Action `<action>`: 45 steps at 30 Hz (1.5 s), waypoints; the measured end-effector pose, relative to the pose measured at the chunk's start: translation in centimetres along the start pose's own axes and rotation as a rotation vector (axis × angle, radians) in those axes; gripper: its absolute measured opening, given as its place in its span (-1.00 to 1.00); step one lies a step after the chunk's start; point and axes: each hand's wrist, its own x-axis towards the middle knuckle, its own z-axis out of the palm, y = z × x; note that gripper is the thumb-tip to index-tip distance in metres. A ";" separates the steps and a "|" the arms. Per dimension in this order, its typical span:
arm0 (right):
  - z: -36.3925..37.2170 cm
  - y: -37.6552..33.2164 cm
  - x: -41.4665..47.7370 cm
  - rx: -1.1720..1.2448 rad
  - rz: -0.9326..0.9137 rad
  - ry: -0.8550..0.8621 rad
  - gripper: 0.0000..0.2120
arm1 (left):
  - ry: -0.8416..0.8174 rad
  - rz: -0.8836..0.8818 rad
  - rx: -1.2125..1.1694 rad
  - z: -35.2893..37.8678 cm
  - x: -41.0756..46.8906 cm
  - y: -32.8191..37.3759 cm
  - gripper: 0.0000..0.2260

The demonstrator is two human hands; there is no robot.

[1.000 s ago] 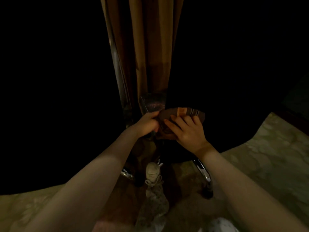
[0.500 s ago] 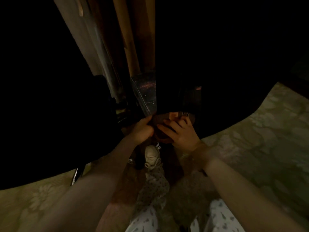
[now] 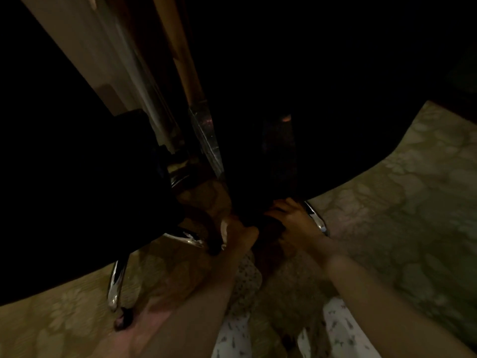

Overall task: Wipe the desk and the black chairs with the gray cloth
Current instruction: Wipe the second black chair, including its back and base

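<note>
It is very dark. A black chair (image 3: 322, 130) fills the upper right, and a second black chair (image 3: 77, 182) fills the left. The cloth (image 3: 273, 224) shows only as a dark bundle at the lower edge of the right chair. My left hand (image 3: 242, 231) grips the cloth's left end with curled fingers. My right hand (image 3: 293, 215) holds the bundle from the right, its fingers curled over it against the chair. The desk is not in view.
Chrome chair legs stand at the lower left (image 3: 115, 288) and just right of my right hand (image 3: 317, 220). A tan curtain or panel (image 3: 178, 55) hangs between the chairs. Patterned carpet (image 3: 392, 208) covers the floor. My patterned trouser legs (image 3: 232, 334) and a shoe (image 3: 224, 228) are below.
Both hands have slid down the right chair with the cloth, from mid-height to its lower edge. The view has tipped down and closer, so the left chair and its legs now show.
</note>
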 end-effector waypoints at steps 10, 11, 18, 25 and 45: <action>-7.6 -0.8 -1.2 0.063 0.046 0.543 -0.61 | 0.066 0.653 0.062 -2.2 -7.5 4.9 -0.41; -8.9 -1.4 -0.5 0.077 0.062 0.657 -0.58 | 0.078 0.765 0.061 -3.1 -8.7 6.4 -0.34; -17.3 -3.3 6.6 -0.148 -0.058 1.014 -0.65 | 0.503 1.288 0.224 -7.7 -10.3 14.0 -0.34; -13.1 -0.2 7.1 -0.301 -0.076 0.843 -0.55 | 0.720 1.718 0.520 -9.1 -4.4 14.6 -0.48; 2.3 2.3 2.7 -0.659 -0.210 0.485 -0.65 | 0.329 1.455 0.857 -3.6 7.3 -0.3 -0.32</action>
